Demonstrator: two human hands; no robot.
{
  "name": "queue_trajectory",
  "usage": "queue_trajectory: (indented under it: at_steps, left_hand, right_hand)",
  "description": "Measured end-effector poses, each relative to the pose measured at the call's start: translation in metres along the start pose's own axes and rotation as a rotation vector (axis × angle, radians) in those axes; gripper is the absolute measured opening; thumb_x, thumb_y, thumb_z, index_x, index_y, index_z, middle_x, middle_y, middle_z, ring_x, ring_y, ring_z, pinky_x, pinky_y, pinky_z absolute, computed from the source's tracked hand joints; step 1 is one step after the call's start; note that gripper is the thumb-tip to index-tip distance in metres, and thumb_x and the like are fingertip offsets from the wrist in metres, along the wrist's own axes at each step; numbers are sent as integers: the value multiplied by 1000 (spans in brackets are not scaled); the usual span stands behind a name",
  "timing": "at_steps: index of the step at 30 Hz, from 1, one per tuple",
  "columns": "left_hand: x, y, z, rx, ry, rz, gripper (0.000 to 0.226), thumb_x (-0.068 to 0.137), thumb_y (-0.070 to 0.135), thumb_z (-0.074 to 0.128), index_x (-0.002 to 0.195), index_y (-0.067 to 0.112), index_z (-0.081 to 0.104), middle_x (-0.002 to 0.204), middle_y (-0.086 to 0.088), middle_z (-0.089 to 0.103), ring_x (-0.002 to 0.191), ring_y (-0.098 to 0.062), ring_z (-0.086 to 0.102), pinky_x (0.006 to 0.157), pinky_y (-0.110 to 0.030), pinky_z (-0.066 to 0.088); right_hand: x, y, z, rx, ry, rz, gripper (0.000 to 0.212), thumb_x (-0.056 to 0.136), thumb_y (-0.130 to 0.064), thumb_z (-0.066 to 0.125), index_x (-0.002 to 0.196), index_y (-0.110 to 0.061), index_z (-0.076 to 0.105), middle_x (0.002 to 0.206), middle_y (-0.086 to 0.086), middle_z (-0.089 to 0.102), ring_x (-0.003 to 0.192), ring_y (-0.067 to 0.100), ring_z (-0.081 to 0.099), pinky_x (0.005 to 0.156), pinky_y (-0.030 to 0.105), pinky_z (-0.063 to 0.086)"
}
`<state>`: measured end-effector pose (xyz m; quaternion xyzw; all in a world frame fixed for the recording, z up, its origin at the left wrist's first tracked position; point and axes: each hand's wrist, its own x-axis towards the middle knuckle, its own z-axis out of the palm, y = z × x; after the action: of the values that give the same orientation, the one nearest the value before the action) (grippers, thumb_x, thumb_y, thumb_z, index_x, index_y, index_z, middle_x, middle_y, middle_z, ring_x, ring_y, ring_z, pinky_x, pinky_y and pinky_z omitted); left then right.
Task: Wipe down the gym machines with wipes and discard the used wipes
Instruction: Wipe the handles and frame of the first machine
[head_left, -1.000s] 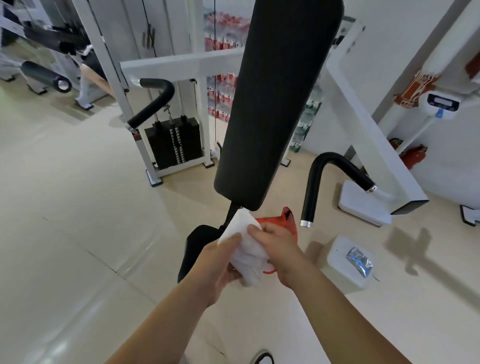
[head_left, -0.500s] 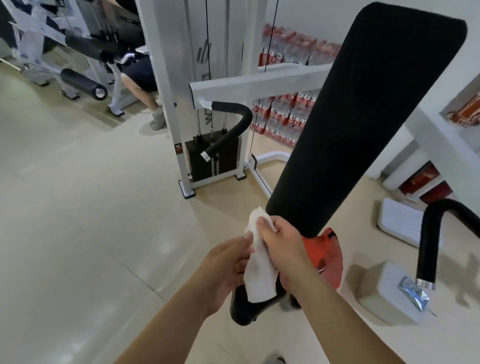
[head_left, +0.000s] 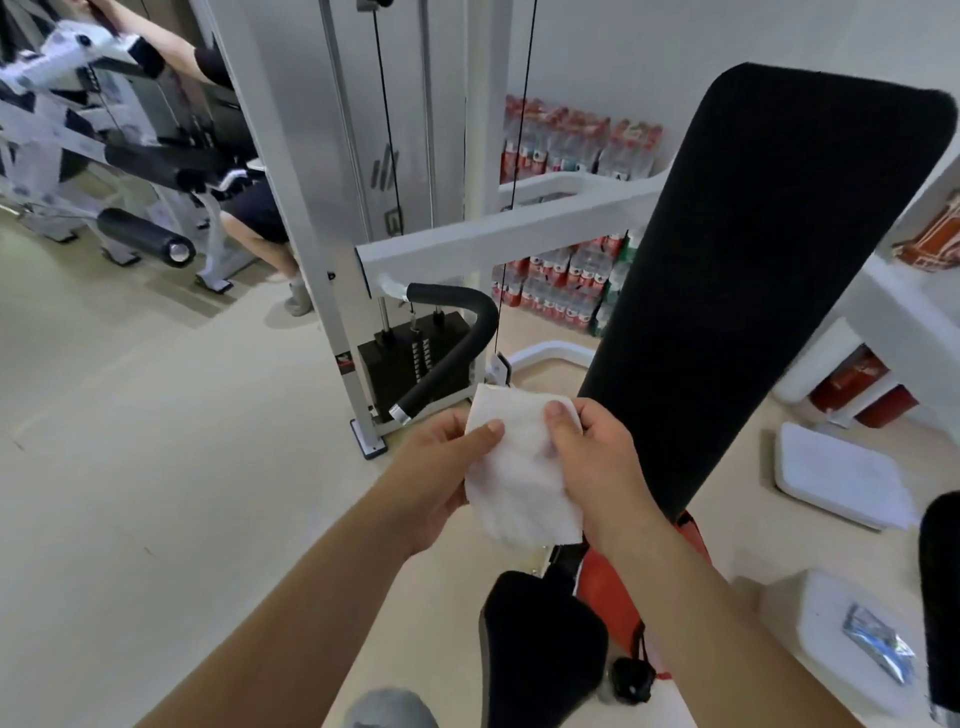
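Observation:
A white wipe (head_left: 519, 478) is spread out between my two hands in front of me. My left hand (head_left: 441, 467) pinches its left edge with the thumb on top. My right hand (head_left: 597, 462) pinches the right edge the same way. Just to the right stands the machine's long black back pad (head_left: 753, 270), tilted upward. Its small black seat (head_left: 540, 644) lies below my hands. A black padded handle (head_left: 452, 353) hangs from the white frame arm (head_left: 493, 239) behind the wipe.
A black weight stack (head_left: 410, 364) sits behind the handle. An orange-red bag (head_left: 613, 597) lies under the back pad. A white box with a silver packet (head_left: 878, 644) stands at lower right. Cases of bottles (head_left: 566, 140) line the wall. Another person (head_left: 249, 208) uses a machine at far left.
The wipe was bunched and narrow between my hands; now it is pulled open into a broad sheet. My view has shifted closer to the white frame and weight stack.

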<state>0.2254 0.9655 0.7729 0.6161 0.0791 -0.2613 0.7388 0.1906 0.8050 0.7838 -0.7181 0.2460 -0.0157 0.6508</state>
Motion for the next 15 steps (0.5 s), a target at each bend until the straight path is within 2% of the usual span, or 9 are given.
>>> queue_trajectory:
  at_steps: [3,7,10,13,15]
  left_hand:
    - [31,24,-8,231,99,106,10,99,15,67,106,9,71,89,-5,78,74,-16,75,63,-32,62]
    - [92,54,-31,247,128,139,13,103,14,60,109,14,71,88,-10,77,68,-23,70,62,-33,60]
    - [144,80,-54,244,102,140,13,104,13,56,110,16,68,84,-13,75,65,-23,68,63,-36,61]
    - [192,113,-78,305,43,180,14,103,11,57,112,16,66,90,-15,75,66,-21,67,67,-37,62]
    - [223,135,-95,374,9,238,16,102,11,57,115,18,64,94,-10,74,67,-18,69,66,-34,62]
  right_hand:
    - [27,-14,7,28,84,-44,23,106,-34,55,94,-18,66,88,6,66,79,23,64,71,39,56]
    - [71,-31,29,18,203,-96,28,105,-34,53,85,-15,61,78,3,55,70,19,52,66,35,46]
    - [105,-51,51,34,331,-143,25,106,-31,50,93,-12,60,83,3,58,74,17,54,65,31,44]
    - [140,-74,80,-165,490,-302,21,108,-35,48,97,-20,60,86,-8,59,78,9,57,67,28,44]
    - [162,-91,104,-407,610,-422,21,108,-41,46,102,-26,60,86,-13,59,76,5,57,63,25,43]
